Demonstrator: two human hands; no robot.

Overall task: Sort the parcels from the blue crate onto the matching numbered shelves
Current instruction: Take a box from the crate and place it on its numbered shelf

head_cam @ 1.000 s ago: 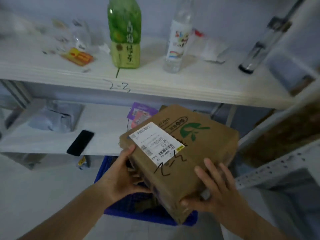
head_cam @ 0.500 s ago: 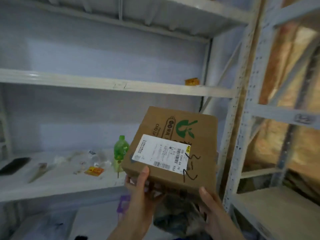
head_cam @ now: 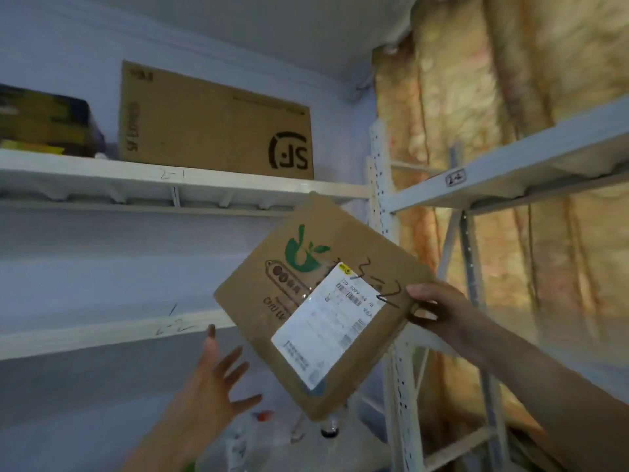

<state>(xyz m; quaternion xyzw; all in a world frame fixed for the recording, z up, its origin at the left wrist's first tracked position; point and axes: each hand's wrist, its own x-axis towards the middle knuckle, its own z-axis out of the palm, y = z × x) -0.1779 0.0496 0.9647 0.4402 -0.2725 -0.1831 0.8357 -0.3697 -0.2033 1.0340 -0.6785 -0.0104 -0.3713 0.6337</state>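
Note:
A brown cardboard parcel with a green logo, a white shipping label and a handwritten number hangs tilted in the air in front of the shelving. My right hand grips its right edge. My left hand is below and left of the parcel, fingers spread, not touching it. The shelf edge marked 2-1 is above, the shelf edge marked 2-2 runs behind my left hand, and a shelf with a 2-4 tag is on the right rack. The blue crate is out of view.
A large brown SF carton and a dark yellow-striped box stand on the top shelf. White perforated uprights divide the two racks. Bottles and small items show blurred at the bottom.
My view has swung upward from the lower shelves. My left hand has let go of the parcel. My right hand now holds it alone, turned and lifted toward the right.

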